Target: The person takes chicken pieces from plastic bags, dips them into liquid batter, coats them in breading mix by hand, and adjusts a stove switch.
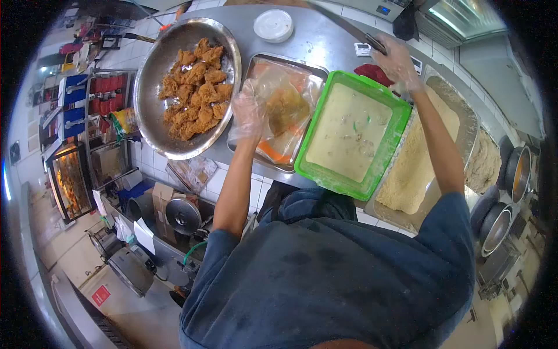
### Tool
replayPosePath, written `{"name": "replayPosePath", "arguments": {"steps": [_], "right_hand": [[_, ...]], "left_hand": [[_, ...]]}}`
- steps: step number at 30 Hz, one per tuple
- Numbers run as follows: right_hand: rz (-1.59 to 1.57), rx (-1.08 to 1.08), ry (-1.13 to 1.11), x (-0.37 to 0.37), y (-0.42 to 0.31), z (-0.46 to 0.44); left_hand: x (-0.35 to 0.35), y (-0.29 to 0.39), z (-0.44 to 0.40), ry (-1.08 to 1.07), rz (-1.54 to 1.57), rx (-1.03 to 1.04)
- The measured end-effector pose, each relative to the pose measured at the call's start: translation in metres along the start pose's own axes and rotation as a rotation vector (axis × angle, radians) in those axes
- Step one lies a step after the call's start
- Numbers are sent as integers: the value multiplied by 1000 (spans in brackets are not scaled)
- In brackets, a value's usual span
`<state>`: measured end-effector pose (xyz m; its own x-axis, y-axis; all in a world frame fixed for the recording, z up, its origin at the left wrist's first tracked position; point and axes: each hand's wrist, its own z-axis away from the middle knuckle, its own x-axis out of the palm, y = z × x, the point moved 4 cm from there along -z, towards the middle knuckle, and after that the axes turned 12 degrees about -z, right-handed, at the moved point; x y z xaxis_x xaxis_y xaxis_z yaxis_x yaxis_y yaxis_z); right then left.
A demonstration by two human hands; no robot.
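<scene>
My left hand (250,110), in a clear plastic glove, is closed on the edge of a clear plastic bag (283,102) with yellowish contents. The bag lies over a metal tray (318,71) with orange pieces in it. My right hand (397,59), also gloved, grips the dark handle of a long knife (343,24) above the table's far side. Between my arms stands a green tub (302,156) of pale batter with bubbles on top. To its right is a long metal tray of pale flour (410,168).
A big steel bowl (150,125) of fried chicken (197,93) stands at the left. Behind the tray is a round white lid or container (273,25). A dark red cloth-like item (374,74) lies beside the green tub. Pans (496,228) are at the far right.
</scene>
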<state>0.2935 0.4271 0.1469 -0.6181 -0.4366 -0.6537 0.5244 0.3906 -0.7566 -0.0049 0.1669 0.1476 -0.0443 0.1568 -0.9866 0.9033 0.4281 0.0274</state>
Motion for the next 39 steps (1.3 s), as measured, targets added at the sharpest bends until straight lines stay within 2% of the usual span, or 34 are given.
{"name": "replayPosePath", "arguments": {"steps": [1,2,3,5,6,7,10,11,12,13,14,15,18,19,22,25,28,30,33,37,39], "right_hand": [[-102,-73,100,-5,-23,16],[-270,71,2,-7,-35,26],[-438,219,-103,-10,-48,39],[-507,266,-125,-8,-67,65],[-541,290,-136,-7,-76,78],[-451,191,-44,-4,-92,97],[-252,-60,42,8,-122,157],[-154,-102,40,8,-140,183],[-150,72,-15,14,-146,209],[-140,245,-66,19,-151,233],[-105,207,-63,23,-158,255],[-69,173,-56,30,-162,275],[38,13,-5,62,-172,308],[78,-52,18,72,-179,313],[184,-51,0,100,-194,315],[250,-90,11,119,-191,315],[284,-23,-20,124,-188,316],[297,-27,-13,128,-190,316],[340,-90,-28,143,-193,297],[412,-104,-26,178,-165,248],[382,-165,15,158,-181,251]], "left_hand": [[0,-2,-4,48,258,-64],[4,-6,-8,94,516,-124],[51,-23,-9,8,-185,159],[44,-33,-12,-44,-68,134],[39,-35,-8,-40,134,97],[23,-32,-6,-29,338,62],[19,-31,8,144,182,266],[23,-33,13,158,294,262],[26,-36,18,172,406,261],[28,-35,14,131,375,243],[27,-33,13,88,343,228],[16,-28,14,158,384,208],[31,-29,13,170,440,242],[19,-25,13,-151,438,153],[29,-18,18,126,457,370],[4,-3,36,-54,645,297],[0,18,53,428,466,633],[-13,41,73,328,306,539],[-9,47,79,166,314,463],[-26,71,95,30,293,599],[17,31,62,368,325,497]]}}
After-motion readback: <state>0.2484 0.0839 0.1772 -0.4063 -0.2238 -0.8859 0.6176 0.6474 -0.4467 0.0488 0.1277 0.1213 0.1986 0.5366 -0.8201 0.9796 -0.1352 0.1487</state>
